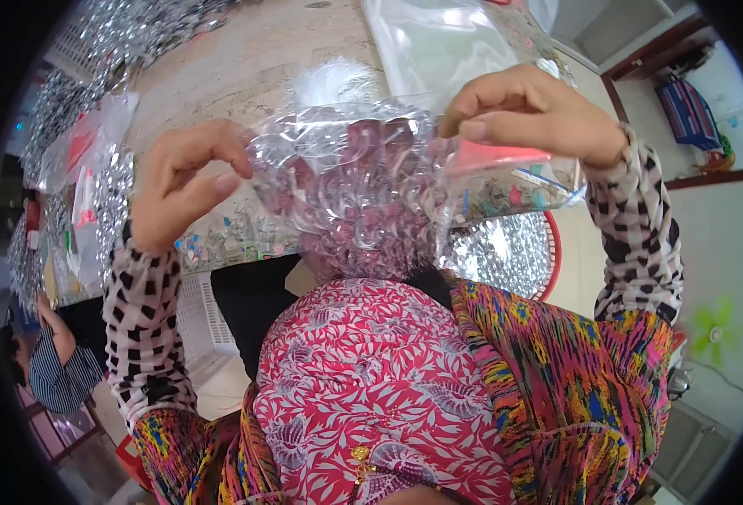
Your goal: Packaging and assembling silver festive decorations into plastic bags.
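Observation:
Up in front of my chest is a clear plastic bag (pixel 363 189) with glossy, bumpy contents, and the pink of my clothing shows through it. My left hand (pixel 178 177) is at its left edge, fingers curled, with thumb and fingertips closing on the film. At the upper right corner, my right hand (pixel 544 118) pinches the bag between thumb and bent fingers. Just beyond the bag a white fluffy tuft (pixel 335 82) lies on the table. Below my right hand is a flat red piece (pixel 498 156) under clear film.
Clear plastic sheets or bags (pixel 439 50) lie on the worn table (pixel 220 80). Silver tinsel (pixel 136 38) is heaped at far left, near red-and-clear packets (pixel 85 189). A red-rimmed basket (pixel 552 252) of silver material stands below the table edge. Another person (pixel 64 366) is at lower left.

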Action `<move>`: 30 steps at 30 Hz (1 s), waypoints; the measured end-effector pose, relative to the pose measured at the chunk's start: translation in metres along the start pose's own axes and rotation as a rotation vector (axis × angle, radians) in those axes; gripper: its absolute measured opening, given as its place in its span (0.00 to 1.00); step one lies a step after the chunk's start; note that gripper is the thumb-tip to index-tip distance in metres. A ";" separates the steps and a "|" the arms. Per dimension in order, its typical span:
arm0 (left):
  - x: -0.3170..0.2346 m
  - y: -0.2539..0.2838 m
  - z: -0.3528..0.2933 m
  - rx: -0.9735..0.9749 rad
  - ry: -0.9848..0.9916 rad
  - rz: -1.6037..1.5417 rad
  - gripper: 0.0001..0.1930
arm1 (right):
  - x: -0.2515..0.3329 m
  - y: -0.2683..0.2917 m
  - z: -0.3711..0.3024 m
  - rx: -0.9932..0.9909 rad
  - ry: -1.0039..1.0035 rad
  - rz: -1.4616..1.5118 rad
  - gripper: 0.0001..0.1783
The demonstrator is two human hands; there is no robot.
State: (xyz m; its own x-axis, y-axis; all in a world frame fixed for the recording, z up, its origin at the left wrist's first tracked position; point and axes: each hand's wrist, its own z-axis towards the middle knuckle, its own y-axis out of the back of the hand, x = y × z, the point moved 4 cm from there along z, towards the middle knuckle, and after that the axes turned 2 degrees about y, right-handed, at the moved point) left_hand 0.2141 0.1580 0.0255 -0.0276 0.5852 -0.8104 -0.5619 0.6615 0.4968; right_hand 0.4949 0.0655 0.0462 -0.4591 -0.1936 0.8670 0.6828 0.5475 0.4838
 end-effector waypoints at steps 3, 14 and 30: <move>0.027 0.019 -0.031 0.047 0.031 0.003 0.04 | -0.003 -0.032 0.023 -0.140 -0.099 -0.268 0.12; 0.065 -0.021 -0.081 -0.252 0.341 -0.701 0.23 | -0.049 -0.100 0.038 -0.782 0.093 0.366 0.23; 0.071 -0.047 -0.107 -0.321 0.209 -0.836 0.15 | -0.053 -0.130 0.015 -0.541 -0.053 0.457 0.25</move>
State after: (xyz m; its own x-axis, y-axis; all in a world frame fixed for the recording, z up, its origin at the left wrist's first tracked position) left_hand 0.1500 0.1179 -0.0886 0.3593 -0.1426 -0.9223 -0.6678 0.6510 -0.3608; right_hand 0.4223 0.0170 -0.0642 -0.0767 0.0063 0.9970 0.9938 0.0811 0.0759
